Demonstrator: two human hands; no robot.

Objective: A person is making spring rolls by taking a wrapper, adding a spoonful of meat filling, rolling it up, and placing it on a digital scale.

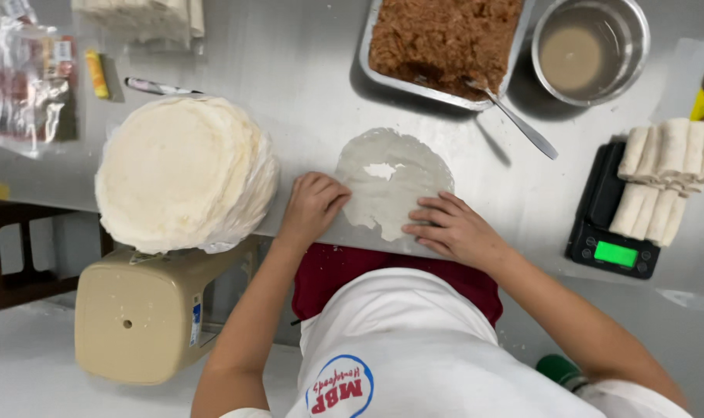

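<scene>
**Flattening a thin wrapper on the steel surface**

Pressing down at the near edge of the grey metal surface (305, 85), both hands rest on a single thin, round, see-through wrapper (391, 182) that lies flat in the middle, with a small tear near its centre. The left hand (312, 207) sits palm down on the wrapper's left rim, fingers loosely curled and gripping nothing. The right hand (453, 228) lies flat and open on the near right rim, fingers spread toward the left, also holding nothing.

To the left, a tall stack of round wrappers (183, 172) sits in clear plastic on a beige stool (139, 317), overhanging the surface's edge. Far from the person, a metal tray of brown minced filling (443, 42) holds a spoon (515, 120) whose handle points toward the near right. Just right of the tray stands a steel bowl (590, 48) of cloudy liquid. At the right, finished white rolls (668, 179) are piled on a black scale (611, 224) with a green display.
</scene>
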